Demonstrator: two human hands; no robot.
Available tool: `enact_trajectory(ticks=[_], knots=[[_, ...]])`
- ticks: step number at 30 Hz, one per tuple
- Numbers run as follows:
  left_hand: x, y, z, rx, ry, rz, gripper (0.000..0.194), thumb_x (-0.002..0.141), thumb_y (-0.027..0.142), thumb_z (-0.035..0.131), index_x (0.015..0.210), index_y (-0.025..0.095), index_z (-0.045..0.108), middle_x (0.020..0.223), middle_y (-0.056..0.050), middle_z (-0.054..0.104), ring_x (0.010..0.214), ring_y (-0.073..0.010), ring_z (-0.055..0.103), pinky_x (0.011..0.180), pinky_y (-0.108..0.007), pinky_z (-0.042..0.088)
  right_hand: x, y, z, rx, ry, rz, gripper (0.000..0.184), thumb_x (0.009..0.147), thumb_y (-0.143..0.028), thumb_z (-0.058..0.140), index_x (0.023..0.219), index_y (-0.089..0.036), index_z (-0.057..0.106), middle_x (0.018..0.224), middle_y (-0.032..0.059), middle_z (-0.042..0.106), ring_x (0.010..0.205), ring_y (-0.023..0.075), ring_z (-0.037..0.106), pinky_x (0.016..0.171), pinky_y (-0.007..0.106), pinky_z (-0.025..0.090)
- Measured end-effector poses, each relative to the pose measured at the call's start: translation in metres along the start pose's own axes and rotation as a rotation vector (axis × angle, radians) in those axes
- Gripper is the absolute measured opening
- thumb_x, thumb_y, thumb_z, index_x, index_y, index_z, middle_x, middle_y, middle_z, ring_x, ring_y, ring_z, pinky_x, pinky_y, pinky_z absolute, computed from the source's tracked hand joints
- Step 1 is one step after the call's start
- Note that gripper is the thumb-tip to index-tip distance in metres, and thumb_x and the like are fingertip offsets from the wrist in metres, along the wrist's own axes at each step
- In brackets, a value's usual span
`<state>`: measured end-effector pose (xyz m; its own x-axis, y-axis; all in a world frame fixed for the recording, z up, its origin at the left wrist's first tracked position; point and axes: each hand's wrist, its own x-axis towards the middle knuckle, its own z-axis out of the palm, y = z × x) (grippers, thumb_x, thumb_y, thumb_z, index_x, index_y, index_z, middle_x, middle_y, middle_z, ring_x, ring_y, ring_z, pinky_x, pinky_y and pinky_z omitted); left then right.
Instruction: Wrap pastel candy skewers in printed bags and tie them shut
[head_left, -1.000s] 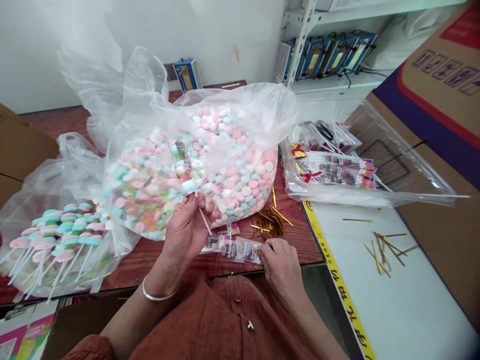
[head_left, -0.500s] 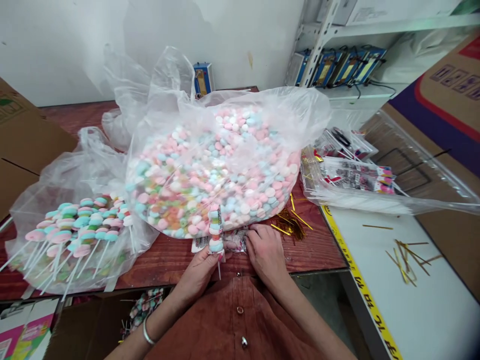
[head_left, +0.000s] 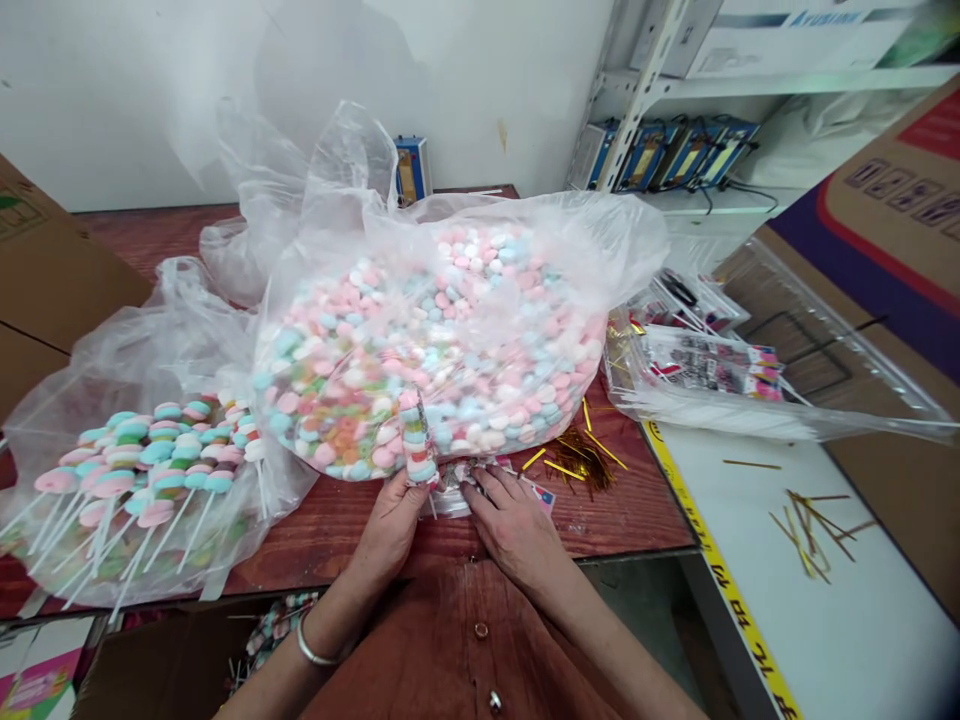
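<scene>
My left hand (head_left: 391,525) is closed round the base of a marshmallow skewer (head_left: 417,440), which stands upright. Pastel pieces are stacked on its stick, and a clear printed wrapper seems to cover them. To the right, my right hand (head_left: 517,520) rests on flat printed plastic wrappers (head_left: 541,492) at the table edge, its fingers spread over them. Whether the fingertips pinch a wrapper is hard to see. Just behind both hands lies a big clear bag (head_left: 465,340) full of pink, blue and white marshmallows.
Bare marshmallow skewers (head_left: 157,450) lie on a clear bag at the left. Gold twist ties (head_left: 589,455) are heaped right of my hands, with more ties (head_left: 814,530) on a white side surface. A plastic tray of printed packets (head_left: 705,360) and a carton (head_left: 892,220) stand at the right.
My left hand has shifted slightly left with the skewer, which now leans a little. My right hand has slid left and its fingers have spread over the wrappers, uncovering a pink and blue printed corner.
</scene>
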<state>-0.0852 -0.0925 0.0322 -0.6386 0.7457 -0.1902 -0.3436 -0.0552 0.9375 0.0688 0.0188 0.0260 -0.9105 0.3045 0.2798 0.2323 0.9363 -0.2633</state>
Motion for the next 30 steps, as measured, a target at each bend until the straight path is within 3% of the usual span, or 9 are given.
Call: enact_trajectory(ticks=[4, 11, 14, 17, 19, 22, 24, 27, 30], knots=[[-0.003, 0.001, -0.001, 0.005, -0.023, -0.012, 0.034, 0.079, 0.045, 0.075, 0.099, 0.018, 0.074, 0.103, -0.006, 0.073, 0.103, -0.0246, 0.062, 0.103, -0.038, 0.041, 0.013, -0.002, 0.001, 0.036, 0.023, 0.060, 0.041, 0.092, -0.023, 0.062, 0.132, -0.013, 0.060, 0.138, 0.0162, 0.059, 0.126, 0.0337, 0.052, 0.105, 0.051, 0.046], [-0.035, 0.019, -0.015, 0.225, -0.289, -0.117, 0.035, 0.090, 0.048, 0.061, 0.093, 0.015, 0.073, 0.103, -0.010, 0.073, 0.092, -0.0243, 0.063, 0.087, -0.034, 0.046, -0.005, -0.007, -0.014, 0.143, 0.243, 0.048, 0.022, 0.095, -0.014, 0.054, 0.112, -0.012, 0.067, 0.125, 0.0151, 0.069, 0.122, 0.0310, 0.058, 0.109, 0.053, 0.041], [-0.040, 0.034, 0.004, 0.124, -0.255, -0.085, 0.030, 0.089, 0.044, 0.064, 0.082, 0.016, 0.072, 0.097, -0.008, 0.072, 0.093, -0.0228, 0.061, 0.087, -0.032, 0.044, -0.012, -0.017, -0.041, 0.335, 0.320, 0.140, 0.017, 0.098, -0.018, 0.052, 0.101, -0.018, 0.068, 0.105, 0.0093, 0.074, 0.105, 0.0264, 0.064, 0.097, 0.045, 0.047], [-0.036, 0.045, 0.038, -0.115, -0.148, -0.067, 0.026, 0.086, 0.040, 0.067, 0.077, 0.016, 0.070, 0.092, -0.006, 0.071, 0.087, -0.0192, 0.062, 0.083, -0.030, 0.046, -0.009, -0.031, -0.067, 0.739, 0.167, 0.299, 0.018, 0.100, -0.028, 0.050, 0.095, -0.022, 0.066, 0.089, 0.0036, 0.072, 0.084, 0.0189, 0.065, 0.075, 0.031, 0.050], [-0.031, 0.049, 0.061, -0.236, -0.156, -0.123, 0.025, 0.086, 0.041, 0.067, 0.089, 0.017, 0.072, 0.086, -0.004, 0.070, 0.067, -0.0137, 0.060, 0.067, -0.027, 0.049, -0.004, -0.040, -0.076, 1.010, 0.063, 0.392, 0.022, 0.101, -0.036, 0.049, 0.094, -0.022, 0.064, 0.081, 0.0014, 0.068, 0.073, 0.0163, 0.063, 0.066, 0.027, 0.048], [-0.025, 0.053, 0.084, -0.321, -0.246, -0.216, 0.035, 0.088, 0.046, 0.063, 0.106, 0.016, 0.071, 0.087, -0.006, 0.070, 0.048, -0.0097, 0.051, 0.046, -0.024, 0.042, 0.001, -0.042, -0.077, 1.233, 0.105, 0.528, 0.033, 0.100, -0.046, 0.047, 0.082, -0.021, 0.058, 0.062, -0.0035, 0.054, 0.055, 0.0121, 0.049, 0.053, 0.023, 0.040], [-0.021, 0.057, 0.090, -0.367, -0.276, -0.195, 0.032, 0.086, 0.041, 0.067, 0.106, 0.015, 0.071, 0.095, -0.009, 0.072, 0.060, -0.0129, 0.060, 0.053, -0.025, 0.048, 0.001, -0.038, -0.076, 1.275, 0.175, 0.593, 0.036, 0.097, -0.050, 0.051, 0.077, -0.021, 0.054, 0.058, -0.0058, 0.044, 0.052, 0.0106, 0.039, 0.049, 0.022, 0.033], [-0.015, 0.065, 0.090, -0.445, -0.291, -0.148, 0.029, 0.083, 0.032, 0.072, 0.108, 0.016, 0.071, 0.103, -0.010, 0.073, 0.087, -0.0185, 0.066, 0.080, -0.029, 0.051, -0.004, -0.029, -0.075, 1.311, 0.203, 0.630, 0.038, 0.096, -0.053, 0.053, 0.076, -0.021, 0.053, 0.059, -0.0067, 0.038, 0.052, 0.0101, 0.032, 0.048, 0.021, 0.027], [-0.010, 0.071, 0.090, -0.453, -0.283, -0.158, 0.031, 0.083, 0.031, 0.074, 0.109, 0.015, 0.070, 0.096, -0.009, 0.074, 0.088, -0.0188, 0.066, 0.083, -0.030, 0.049, -0.009, -0.027, -0.074, 1.232, 0.227, 0.620, 0.036, 0.097, -0.051, 0.051, 0.077, -0.021, 0.055, 0.060, -0.0052, 0.042, 0.053, 0.0111, 0.037, 0.049, 0.022, 0.031]])
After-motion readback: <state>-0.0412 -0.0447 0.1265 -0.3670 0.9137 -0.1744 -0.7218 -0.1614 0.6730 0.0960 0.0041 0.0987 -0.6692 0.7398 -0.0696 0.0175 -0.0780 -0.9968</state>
